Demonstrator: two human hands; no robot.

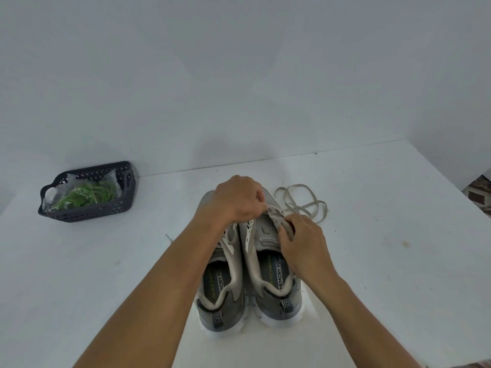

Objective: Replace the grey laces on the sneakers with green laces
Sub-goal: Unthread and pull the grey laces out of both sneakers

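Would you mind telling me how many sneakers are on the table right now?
2. The left sneaker and the right sneaker stand side by side at the table's near centre, heels toward the camera. Both hands partly cover their fronts.

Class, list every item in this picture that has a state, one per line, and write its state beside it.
Right sneaker: upright on the table, grey lace out, eyelets bare.
Left sneaker: upright, still laced.
Grey lace: loose, lying tangled beyond the right sneaker.
Green laces: still bagged, unused.
Basket: open, holding the green laces.
Left hand: fingers curled at the right sneaker's eyelet flap.
Right hand: gripping the same flap.
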